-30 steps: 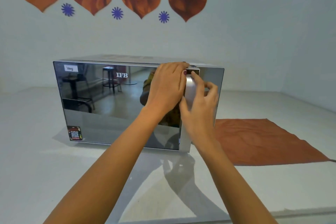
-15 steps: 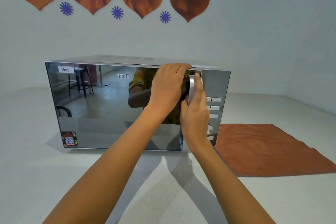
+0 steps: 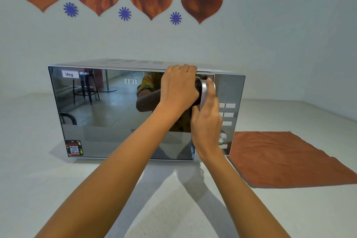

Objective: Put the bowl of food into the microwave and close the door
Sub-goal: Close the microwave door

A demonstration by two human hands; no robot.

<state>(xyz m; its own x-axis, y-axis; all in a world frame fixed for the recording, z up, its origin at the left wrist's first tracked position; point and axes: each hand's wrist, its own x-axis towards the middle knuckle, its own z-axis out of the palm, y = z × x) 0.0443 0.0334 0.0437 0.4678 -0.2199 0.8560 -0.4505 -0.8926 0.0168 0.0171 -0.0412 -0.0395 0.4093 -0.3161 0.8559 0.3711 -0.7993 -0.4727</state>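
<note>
A silver microwave (image 3: 108,110) with a mirrored door stands on the pale counter, its door flush with the front. My left hand (image 3: 178,88) presses against the door's top right corner, fingers curled over the upper edge. My right hand (image 3: 207,121) is wrapped around the vertical silver door handle (image 3: 202,92). The bowl of food is not visible; the mirrored door hides the inside.
An orange cloth (image 3: 286,158) lies flat on the counter right of the microwave. The control panel (image 3: 228,114) with buttons and a knob sits beside my right hand. A white wall with orange decorations rises behind. The pale counter (image 3: 48,179) stretches in front.
The door has swung from slightly ajar to flush against the microwave front, uncovering the control panel. Both hands stayed on the door and handle and moved with it.
</note>
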